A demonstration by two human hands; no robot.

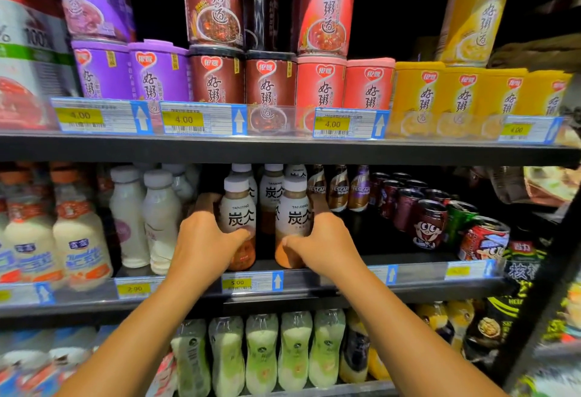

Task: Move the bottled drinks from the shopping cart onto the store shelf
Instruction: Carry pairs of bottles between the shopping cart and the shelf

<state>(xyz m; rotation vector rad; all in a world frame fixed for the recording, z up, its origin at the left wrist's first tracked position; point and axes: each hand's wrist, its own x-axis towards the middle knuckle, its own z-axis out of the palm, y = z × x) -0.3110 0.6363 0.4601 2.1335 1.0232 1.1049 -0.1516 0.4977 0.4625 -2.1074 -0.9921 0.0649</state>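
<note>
Two white-capped Tanbing milk-tea bottles stand side by side at the front of the middle shelf (314, 277). My left hand (204, 242) wraps around the left bottle (238, 208) from its left side. My right hand (320, 246) grips the right bottle (294, 211) from its right side. Both bottles are upright, their bases on the shelf above the 5.00 price tag (237, 283). More bottles of the same kind (273, 189) stand in rows behind them. The shopping cart is out of view.
White milk bottles (157, 217) stand to the left, Nescafe bottles (338, 189) and red cans (427, 220) to the right. Porridge cans (270, 82) fill the shelf above. Green bottles (261, 352) line the shelf below.
</note>
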